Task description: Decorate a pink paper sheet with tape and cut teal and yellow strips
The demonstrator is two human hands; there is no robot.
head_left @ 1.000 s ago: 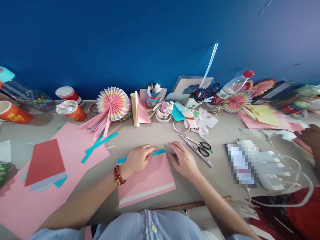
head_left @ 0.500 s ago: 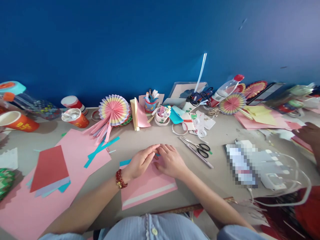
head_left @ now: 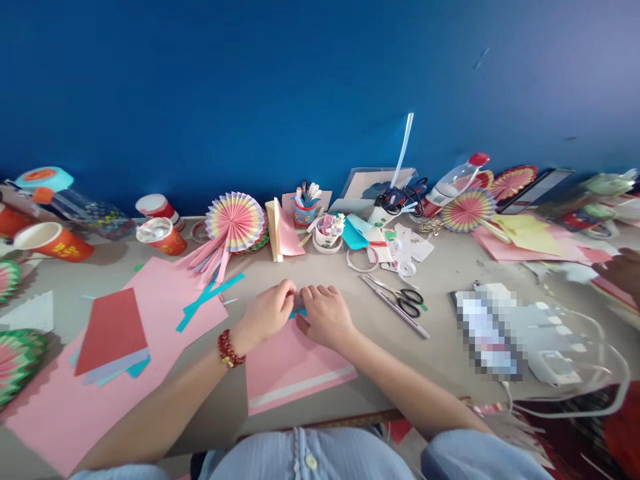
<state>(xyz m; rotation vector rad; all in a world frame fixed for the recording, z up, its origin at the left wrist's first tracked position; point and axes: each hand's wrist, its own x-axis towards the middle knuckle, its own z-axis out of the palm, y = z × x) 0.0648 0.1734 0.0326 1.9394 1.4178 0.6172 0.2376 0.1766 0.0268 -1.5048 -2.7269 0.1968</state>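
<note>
A pink sheet of paper (head_left: 300,360) lies in front of me, with a white strip (head_left: 303,390) along its near edge. Between my hands a bit of blue paper strip (head_left: 300,313) shows at the sheet's far edge. My left hand (head_left: 265,310), a red bead bracelet (head_left: 230,348) at its wrist, is at the sheet's far left corner with fingers curled and thumb drawn in; what they hold is hidden. My right hand (head_left: 325,317) rests flat over the far edge, fingers stretched forward and thumb toward the blue strip.
Scissors (head_left: 400,293) and a pale pen-like tool (head_left: 400,313) lie to the right, before a phone (head_left: 487,333) with white cables. At left, red sheets (head_left: 113,330) and blue strips (head_left: 210,300) rest on pink paper. Paper fans (head_left: 235,223), cups and bottles line the blue wall. Another person's hand (head_left: 620,273) is far right.
My left hand has drawn back left from the right hand, its fingers going from stretched to curled. My right hand has shifted slightly left. The view has turned a little left.
</note>
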